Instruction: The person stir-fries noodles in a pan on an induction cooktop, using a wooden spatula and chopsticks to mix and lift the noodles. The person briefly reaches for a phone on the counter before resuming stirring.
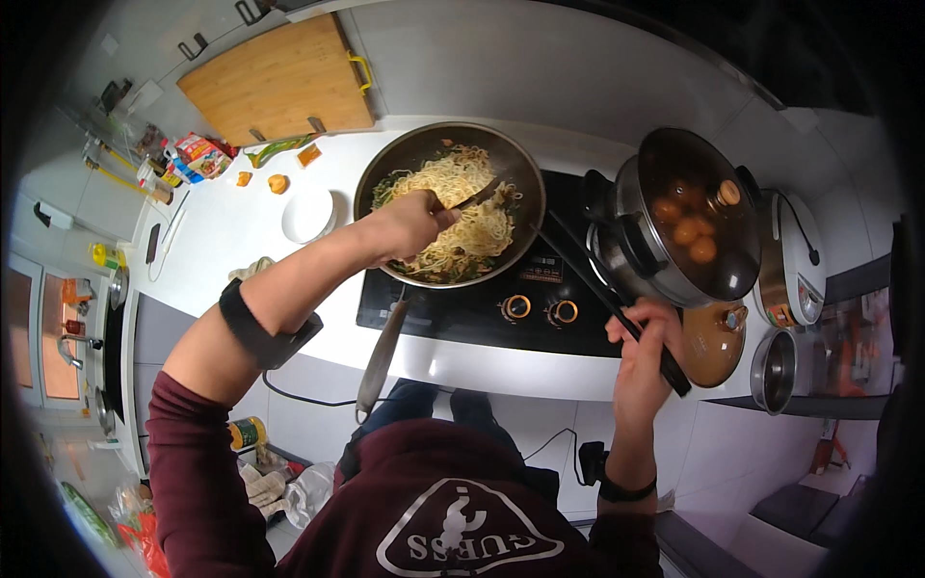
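A dark frying pan sits on the black induction cooktop, its handle pointing toward me. Noodles are heaped inside, with chopped greens and small pinkish pieces around the edge. Over the pan, my left hand grips a slim dark utensil whose tip reaches the noodles; its exact kind is unclear. In my right hand is a pair of long black chopsticks, spread apart at the tips, which lie by the pan's right rim.
To the right stand a lidded steel pot with round orange-brown things inside, a rice cooker, a loose glass lid and a steel bowl. At left are a white bowl, a green onion and a wooden cutting board.
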`<action>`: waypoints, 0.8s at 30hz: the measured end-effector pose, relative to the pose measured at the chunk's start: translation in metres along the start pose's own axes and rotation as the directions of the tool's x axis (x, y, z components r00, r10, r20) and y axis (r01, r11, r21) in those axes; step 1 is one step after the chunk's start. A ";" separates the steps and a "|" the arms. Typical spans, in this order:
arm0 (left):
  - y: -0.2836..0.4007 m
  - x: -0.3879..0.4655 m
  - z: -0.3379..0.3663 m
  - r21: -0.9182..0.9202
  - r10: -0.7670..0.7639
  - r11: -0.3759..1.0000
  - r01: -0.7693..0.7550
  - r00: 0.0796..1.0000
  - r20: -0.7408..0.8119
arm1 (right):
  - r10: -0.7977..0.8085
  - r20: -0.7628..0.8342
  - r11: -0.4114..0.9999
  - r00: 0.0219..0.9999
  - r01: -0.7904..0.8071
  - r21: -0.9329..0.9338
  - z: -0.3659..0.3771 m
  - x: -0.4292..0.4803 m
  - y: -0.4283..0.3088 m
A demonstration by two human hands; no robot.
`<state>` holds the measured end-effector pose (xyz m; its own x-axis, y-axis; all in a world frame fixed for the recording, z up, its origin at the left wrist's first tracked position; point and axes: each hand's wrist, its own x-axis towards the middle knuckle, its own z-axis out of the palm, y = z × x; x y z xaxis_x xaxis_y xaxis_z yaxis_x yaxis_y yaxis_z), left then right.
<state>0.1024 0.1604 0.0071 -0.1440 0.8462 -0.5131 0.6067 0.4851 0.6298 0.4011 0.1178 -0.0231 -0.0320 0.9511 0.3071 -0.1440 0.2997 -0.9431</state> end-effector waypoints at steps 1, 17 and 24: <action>-0.007 -0.004 -0.008 0.063 0.015 0.998 -0.012 0.999 -0.050 | 0.050 0.028 0.999 0.998 -0.050 -0.013 0.008 0.004 0.003; -0.104 -0.040 -0.124 0.400 -0.099 0.909 0.116 0.993 -0.063 | 0.290 0.174 0.901 0.941 -0.207 -0.381 0.097 0.046 0.039; -0.119 0.015 -0.117 0.665 0.034 0.746 -0.036 0.999 0.016 | 0.451 -0.070 0.855 0.890 -0.454 -0.252 0.106 0.059 0.105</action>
<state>-0.0635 0.1414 -0.0074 -0.1106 0.8587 -0.5005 0.9777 0.1845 0.1005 0.2793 0.1974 -0.0906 -0.0239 0.9866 -0.1614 0.1411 -0.1565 -0.9776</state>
